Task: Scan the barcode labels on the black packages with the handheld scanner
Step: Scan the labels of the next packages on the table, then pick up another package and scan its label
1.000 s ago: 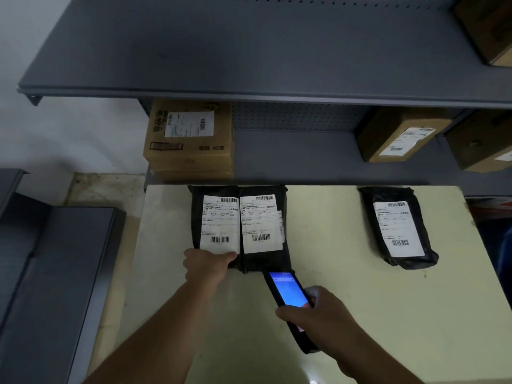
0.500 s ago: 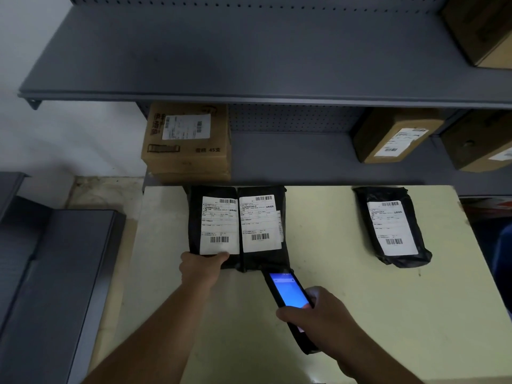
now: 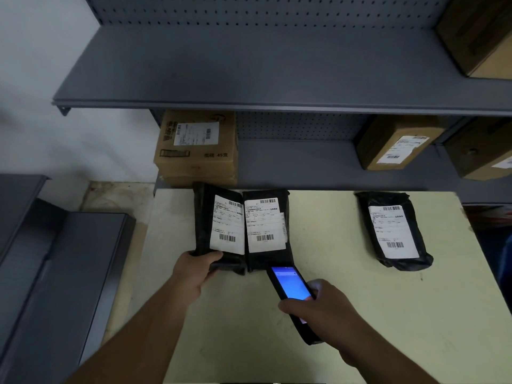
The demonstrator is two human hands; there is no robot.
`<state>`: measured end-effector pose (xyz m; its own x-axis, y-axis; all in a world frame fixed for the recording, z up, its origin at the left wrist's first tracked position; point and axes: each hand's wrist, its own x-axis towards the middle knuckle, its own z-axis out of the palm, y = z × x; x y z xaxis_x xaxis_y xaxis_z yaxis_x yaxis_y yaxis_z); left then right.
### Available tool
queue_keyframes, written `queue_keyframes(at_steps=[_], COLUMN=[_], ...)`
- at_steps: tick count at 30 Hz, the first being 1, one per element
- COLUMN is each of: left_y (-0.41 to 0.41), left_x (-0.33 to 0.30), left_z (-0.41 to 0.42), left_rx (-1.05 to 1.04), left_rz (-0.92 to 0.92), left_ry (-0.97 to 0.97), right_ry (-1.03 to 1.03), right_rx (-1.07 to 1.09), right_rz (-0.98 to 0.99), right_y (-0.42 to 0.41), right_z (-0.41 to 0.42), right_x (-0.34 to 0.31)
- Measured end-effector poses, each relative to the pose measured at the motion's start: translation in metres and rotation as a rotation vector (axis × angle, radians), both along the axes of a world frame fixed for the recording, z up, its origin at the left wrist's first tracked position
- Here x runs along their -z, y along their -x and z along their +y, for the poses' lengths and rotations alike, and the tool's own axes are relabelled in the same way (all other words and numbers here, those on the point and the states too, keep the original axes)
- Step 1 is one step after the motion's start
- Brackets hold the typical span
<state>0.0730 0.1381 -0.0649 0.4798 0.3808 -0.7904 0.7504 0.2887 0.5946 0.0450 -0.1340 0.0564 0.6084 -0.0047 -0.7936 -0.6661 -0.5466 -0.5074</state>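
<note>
My left hand point(image 3: 194, 270) pinches the near edge of the left package point(image 3: 219, 225) at 11 o'clock on the table point(image 3: 346, 314); it looks light, soft, crinkly. My right hand's fingers wrap the scanner point(image 3: 292, 295), aimed at the middle package point(image 3: 266, 228)

Pale yellow tabletop point(image 3: 360, 314): two black plastic packages point(image 3: 219, 225) point(image 3: 267, 228) touching, rear left | third black package point(image 3: 393, 231) rear right, well apart | grey metal shelf point(image 3: 299, 164) behind tabletop.
</note>
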Motion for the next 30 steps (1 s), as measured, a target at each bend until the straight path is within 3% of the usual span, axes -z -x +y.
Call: queue_keyframes(at_steps=[14,30], left_y=[0.017,0.021], left_x=[-0.023,-0.034], left_z=[0.014,-0.051], left_rx=[-0.136,-0.056], left_rz=[-0.319,-0.376], left_ry=[0.088,0.143], right_ry=[-0.005,0.043], right_rx=[-0.012,-0.179], right_rz=[-0.048,-0.071], right_y=[-0.002,-0.028], right_z=[-0.005,-0.006], right_x=[-0.024,-0.054])
